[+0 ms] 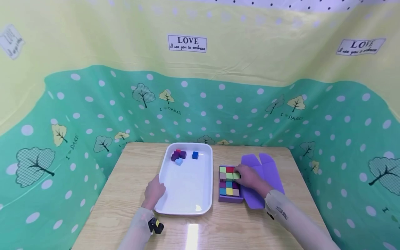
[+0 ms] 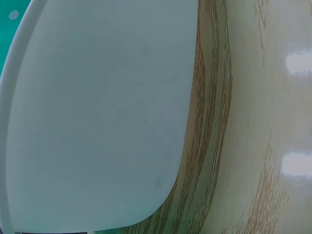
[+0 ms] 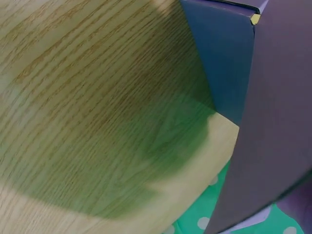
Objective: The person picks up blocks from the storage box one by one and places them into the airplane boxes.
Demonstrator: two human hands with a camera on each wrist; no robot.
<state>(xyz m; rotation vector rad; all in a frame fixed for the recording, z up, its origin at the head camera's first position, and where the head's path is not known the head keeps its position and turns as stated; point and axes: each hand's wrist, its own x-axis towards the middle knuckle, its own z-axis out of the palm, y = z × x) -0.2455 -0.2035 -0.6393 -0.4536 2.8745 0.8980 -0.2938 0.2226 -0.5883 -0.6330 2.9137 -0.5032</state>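
Note:
A white tray [image 1: 187, 187] lies on the table, with a few small cubes near its far end: dark purple [image 1: 183, 155], light blue [image 1: 178, 161], dark blue [image 1: 195, 155] and a partly hidden red one. My left hand [image 1: 154, 190] grips the tray's left rim. To the right stands an open purple box [image 1: 230, 199] filled with rows of coloured cubes [image 1: 229, 184]. Over its right side my right hand [image 1: 250, 176] pinches a light green cube [image 1: 236, 175] among the others. Neither wrist view shows the fingers.
The box's purple lid [image 1: 272, 172] lies folded out to the right, under the right forearm. A wooden table [image 1: 131, 166] carries everything. Behind and at both sides hangs a green and yellow printed curtain [image 1: 200, 104].

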